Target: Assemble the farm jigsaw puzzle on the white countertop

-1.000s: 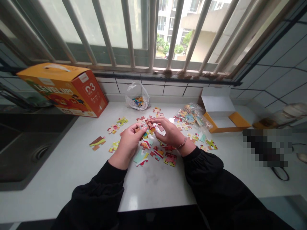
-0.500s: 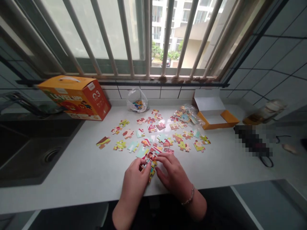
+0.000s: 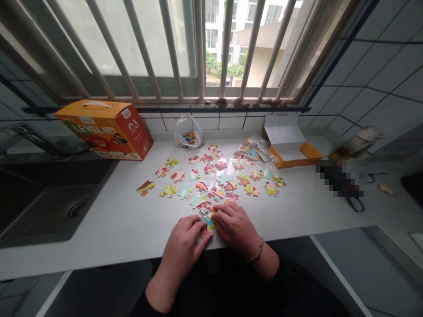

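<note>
Near the front edge of the white counter (image 3: 109, 224), my left hand (image 3: 184, 246) and my right hand (image 3: 235, 229) press together a small cluster of joined puzzle pieces (image 3: 207, 220). The fingers of both hands are curled and pinch the cluster from either side. A bracelet is on my right wrist. Several loose colourful puzzle pieces (image 3: 218, 178) lie scattered on the counter just beyond my hands.
An orange puzzle box (image 3: 105, 130) stands at the back left beside a dark sink (image 3: 39, 207). A clear bag of pieces (image 3: 187, 134) sits under the barred window. Another bag of pieces (image 3: 254, 153) and an open orange carton (image 3: 292, 147) lie at the back right.
My hands have come back from the middle of the pieces to the counter's front edge with the joined cluster. They have lowered it onto the surface.
</note>
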